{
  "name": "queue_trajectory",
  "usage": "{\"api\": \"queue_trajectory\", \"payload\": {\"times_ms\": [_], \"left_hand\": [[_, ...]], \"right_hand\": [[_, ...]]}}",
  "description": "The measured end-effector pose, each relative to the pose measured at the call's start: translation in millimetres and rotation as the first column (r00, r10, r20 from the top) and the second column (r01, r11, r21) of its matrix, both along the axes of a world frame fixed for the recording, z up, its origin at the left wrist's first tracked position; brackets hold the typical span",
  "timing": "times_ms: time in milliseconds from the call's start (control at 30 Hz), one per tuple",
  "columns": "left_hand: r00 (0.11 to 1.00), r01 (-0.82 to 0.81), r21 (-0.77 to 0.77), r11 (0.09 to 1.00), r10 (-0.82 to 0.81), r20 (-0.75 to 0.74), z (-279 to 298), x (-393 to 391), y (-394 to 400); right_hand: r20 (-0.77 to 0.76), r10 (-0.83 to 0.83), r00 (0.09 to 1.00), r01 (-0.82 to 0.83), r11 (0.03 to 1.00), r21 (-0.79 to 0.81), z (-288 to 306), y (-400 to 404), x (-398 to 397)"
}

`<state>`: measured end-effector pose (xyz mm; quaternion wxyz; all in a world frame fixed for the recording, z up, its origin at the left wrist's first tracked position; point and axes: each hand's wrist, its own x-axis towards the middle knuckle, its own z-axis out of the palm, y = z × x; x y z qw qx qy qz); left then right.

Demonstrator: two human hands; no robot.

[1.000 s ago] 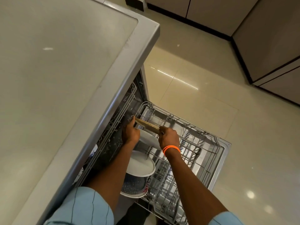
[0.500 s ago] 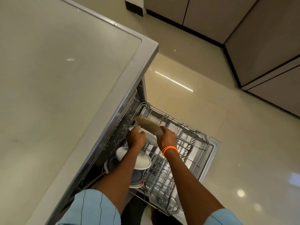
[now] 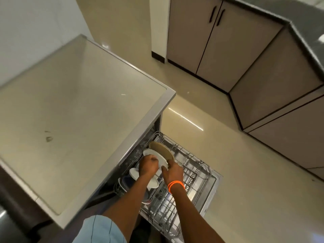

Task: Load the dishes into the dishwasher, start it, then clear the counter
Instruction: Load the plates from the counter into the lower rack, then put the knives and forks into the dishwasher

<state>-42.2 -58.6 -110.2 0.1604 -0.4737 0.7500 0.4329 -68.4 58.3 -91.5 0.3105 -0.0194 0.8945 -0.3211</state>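
White plate (image 3: 156, 157) stands in the pulled-out dishwasher rack (image 3: 185, 174), left hand (image 3: 148, 166) and right hand (image 3: 172, 171) holding its edges, it seems. Seat it upright, clear of the tan plate (image 3: 162, 150).

The dishwasher rack (image 3: 185, 186) is pulled out, grey wire, at the frame's 6 o'clock. A tan plate (image 3: 162, 151) stands tilted on edge at the rack's 11 o'clock end. A white plate (image 3: 154, 157) leans just beside it, toward 7 o'clock. More white dishes (image 3: 135, 174) and a dark bowl (image 3: 127, 182) sit further toward 7 o'clock.
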Motion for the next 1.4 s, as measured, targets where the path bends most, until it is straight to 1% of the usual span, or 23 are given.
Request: {"api": "queue_trajectory", "payload": {"times_ms": [100, 200, 333, 400, 433, 467, 500, 567, 633, 700, 767, 900, 1033, 1100, 1300, 1400], "left_hand": [[0.998, -0.011, -0.032, 0.999, 0.009, -0.061, 41.3, 23.7, 2.7], [0.996, -0.003, -0.098, 0.995, -0.006, -0.086, 78.8, 53.2, 6.8], [0.994, -0.028, -0.130, 0.991, 0.014, -0.108, 120.3, 98.4, 4.9], [0.996, -0.018, -0.186, 0.982, 0.002, -0.086, 142.3, 127.0, 3.0], [0.996, -0.017, -0.210, 0.978, -0.001, -0.089, 155.2, 140.6, 2.7], [0.995, -0.023, -0.239, 0.971, -0.001, -0.101, 164.8, 152.8, 2.9], [0.993, -0.054, -0.270, 0.961, 0.023, -0.119, 177.3, 167.6, 3.0], [0.988, -0.123, -0.302, 0.945, 0.086, -0.131, 201.7, 198.4, 2.0], [0.979, -0.181, -0.314, 0.932, 0.141, -0.145, 216.3, 225.9, -2.1], [0.963, -0.253, -0.315, 0.915, 0.205, -0.177, 225.0, 253.4, -7.6], [0.945, -0.316, -0.310, 0.897, 0.267, -0.192, 228.9, 278.0, -14.0], [0.906, -0.405, -0.283, 0.869, 0.340, -0.251, 239.1, 322.9, -25.5], [0.845, -0.504, -0.248, 0.827, 0.413, -0.340, 241.8, 369.9, -40.9], [0.823, -0.538, -0.261, 0.802, 0.433, -0.367, 244.1, 397.5, -51.1], [0.761, -0.632, -0.308, 0.711, 0.495, -0.420, 255.1, 480.6, -88.1], [0.694, -0.712, -0.282, 0.643, 0.585, -0.420, 258.4, 530.7, -106.7]], "right_hand": [[-0.027, 0.040, 0.999, -0.040, 0.999, -0.004, 31.1, 3.9, 16.3], [-0.046, 0.080, 0.996, -0.082, 0.996, -0.036, 66.3, 8.3, 33.0], [-0.108, 0.124, 0.986, -0.135, 0.986, -0.098, 113.6, 14.3, 57.4], [-0.148, 0.126, 0.981, -0.148, 0.978, -0.149, 128.8, 16.7, 71.3], [-0.143, 0.128, 0.981, -0.152, 0.974, -0.169, 137.7, 15.2, 78.0], [-0.142, 0.146, 0.979, -0.169, 0.971, -0.167, 144.1, 13.4, 84.9], [-0.163, 0.198, 0.967, -0.222, 0.964, -0.147, 156.2, 10.7, 94.2], [-0.239, 0.305, 0.922, -0.329, 0.942, -0.067, 178.4, 7.0, 112.3], [-0.242, 0.374, 0.895, -0.398, 0.915, -0.058, 190.5, -0.3, 129.8], [-0.250, 0.477, 0.843, -0.505, 0.861, -0.063, 198.8, -10.3, 150.9], [-0.275, 0.577, 0.769, -0.611, 0.790, -0.049, 202.2, -19.9, 171.3], [-0.300, 0.707, 0.641, -0.745, 0.667, -0.019, 209.4, -44.4, 212.6], [-0.347, 0.772, 0.532, -0.826, 0.564, -0.012, 224.9, -79.3, 253.5], [-0.389, 0.781, 0.489, -0.851, 0.526, -0.014, 236.0, -99.8, 273.5], [-0.426, 0.786, 0.447, -0.882, 0.466, -0.067, 255.4, -156.5, 331.3], [-0.427, 0.794, 0.432, -0.893, 0.441, -0.083, 257.3, -181.8, 370.1]]}}
